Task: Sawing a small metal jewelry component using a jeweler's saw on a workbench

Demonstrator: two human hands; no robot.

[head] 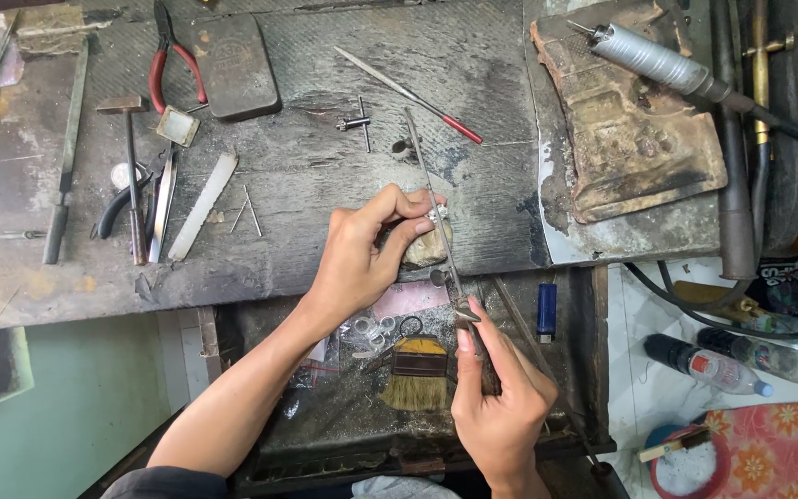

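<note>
- I'm seeing bare bench [325, 176] lying open beyond my left hand [362, 254].
- Pliers [173, 60], hammer [131, 166] and files are crowding the left side.
- A brush [417, 374] is sitting between my wrists.

View: single head-worn camera; no second view to overlap.
Position: above the near edge of the workbench [325, 185], over the person's own arms.
Facing: steeply down, slightly forward toward the far side.
Range: close; the left hand [362, 254] and right hand [501, 397] sit centre and near.
Coverage: bench top far, floor at right.
</note>
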